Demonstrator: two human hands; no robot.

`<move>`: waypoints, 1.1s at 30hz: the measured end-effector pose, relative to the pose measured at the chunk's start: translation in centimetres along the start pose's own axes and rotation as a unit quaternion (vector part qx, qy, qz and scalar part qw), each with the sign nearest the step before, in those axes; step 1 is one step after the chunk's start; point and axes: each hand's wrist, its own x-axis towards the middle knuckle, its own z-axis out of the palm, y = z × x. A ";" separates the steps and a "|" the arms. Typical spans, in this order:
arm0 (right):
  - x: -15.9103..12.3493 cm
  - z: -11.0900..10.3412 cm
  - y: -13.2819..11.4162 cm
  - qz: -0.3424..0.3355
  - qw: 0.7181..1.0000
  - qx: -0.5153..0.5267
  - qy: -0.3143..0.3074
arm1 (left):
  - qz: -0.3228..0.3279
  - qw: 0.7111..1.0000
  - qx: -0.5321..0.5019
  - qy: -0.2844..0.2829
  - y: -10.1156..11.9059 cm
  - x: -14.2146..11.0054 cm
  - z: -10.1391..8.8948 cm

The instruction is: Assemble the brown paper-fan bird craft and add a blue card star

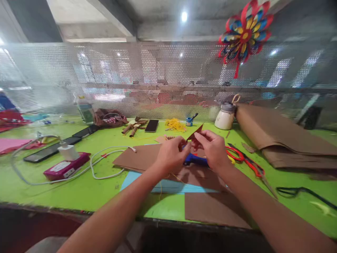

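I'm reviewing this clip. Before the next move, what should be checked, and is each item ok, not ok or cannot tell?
1. Brown piece held by the right hand: ok, pinched between thumb and fingers.
2. Left hand gripping it too: cannot tell; its fingertips are by the piece's lower end.
3. Surface under the hands bare: not ok; a blue object and brown sheets lie there.
4. Red-handled scissors apart from the right hand: ok, lying to its right.
5. White cable apart from the left hand: ok, lying to its left.
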 end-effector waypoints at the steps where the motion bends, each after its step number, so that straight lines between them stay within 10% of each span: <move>1: 0.0 -0.1 -0.1 0.007 1.000 -0.003 0.005 | -0.010 1.000 -0.015 0.026 -0.3 0.4 -0.4; 6: 0.2 -0.3 -0.4 0.063 0.998 -0.012 -0.009 | -0.117 0.987 0.024 0.110 -2.8 2.0 -3.0; 12: 0.1 -0.2 0.3 0.100 0.993 -0.018 -0.052 | -0.193 0.970 0.150 0.010 -5.1 0.5 -4.8; 21: 0.2 -0.2 1.4 0.092 0.989 -0.064 -0.092 | -0.230 0.930 0.252 -0.139 -4.0 -3.4 -2.2; 33: 0.7 -0.6 2.0 0.047 0.988 -0.104 -0.108 | -0.217 0.922 0.287 -0.140 -4.5 -3.0 -0.4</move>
